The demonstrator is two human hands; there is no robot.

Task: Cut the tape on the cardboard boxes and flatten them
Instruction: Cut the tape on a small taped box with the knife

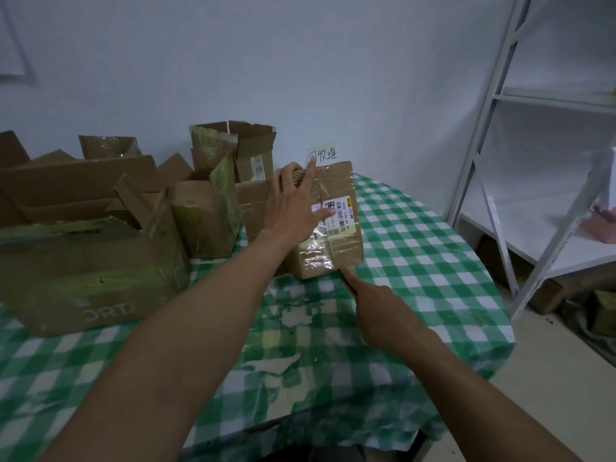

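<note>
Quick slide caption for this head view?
Left hand grips a taped box on the table; right hand holds a cutter at its near edge.

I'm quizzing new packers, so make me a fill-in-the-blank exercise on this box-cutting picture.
1. The left hand lies on the ____ of the sealed box.
2. The right hand grips the cutter, its tip pointing toward the sealed ____.
3. The tablecloth is checked white and ____.
4. The white shelf stands to the table's ____.

Missing words: top; box; green; right.
</note>
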